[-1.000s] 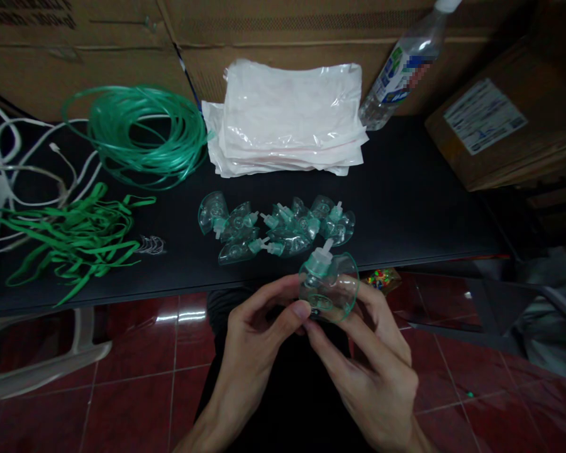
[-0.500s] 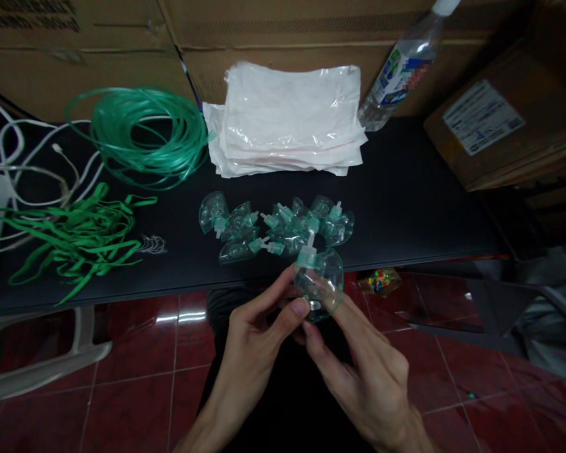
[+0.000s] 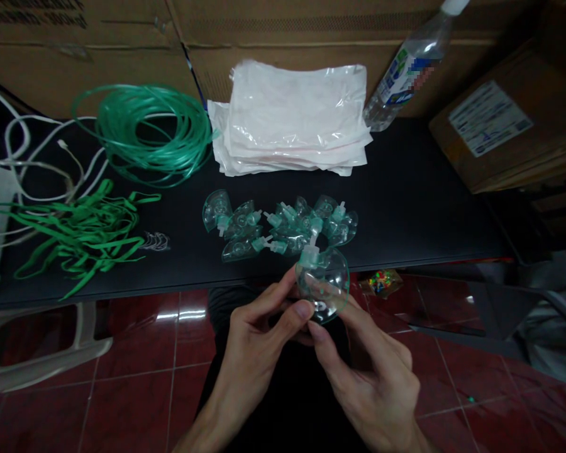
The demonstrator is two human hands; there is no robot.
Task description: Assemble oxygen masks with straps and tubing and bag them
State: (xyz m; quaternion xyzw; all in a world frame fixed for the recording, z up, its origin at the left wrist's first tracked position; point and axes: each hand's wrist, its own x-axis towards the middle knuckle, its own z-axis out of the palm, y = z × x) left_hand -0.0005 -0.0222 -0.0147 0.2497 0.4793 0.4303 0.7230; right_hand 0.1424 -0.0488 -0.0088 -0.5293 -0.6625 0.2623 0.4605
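Both hands hold one clear green oxygen mask (image 3: 327,277) in front of the table's near edge, its pale connector pointing away from me. My left hand (image 3: 264,327) pinches the mask's left side between thumb and fingers. On the lower right, my right hand (image 3: 368,365) grips it, with the thumb near the bottom rim and the fingers partly behind the clear shell. A small shiny piece shows at the mask's lower end, too small to name surely. Just beyond, several similar masks (image 3: 240,242) lie clustered on the black table (image 3: 405,207).
Left on the table lie green elastic straps (image 3: 85,233), small metal strips (image 3: 155,241), coiled green tubing (image 3: 151,145) and white cables (image 3: 21,135). Farther back are stacked white plastic packets (image 3: 297,113), a bottle (image 3: 405,75) and a cardboard box (image 3: 490,119). A plastic chair (image 3: 89,340) stands lower left.
The mask has turned slightly in my hands, its clear face showing more fully. The whole view has shifted a little; the things on the table lie as before.
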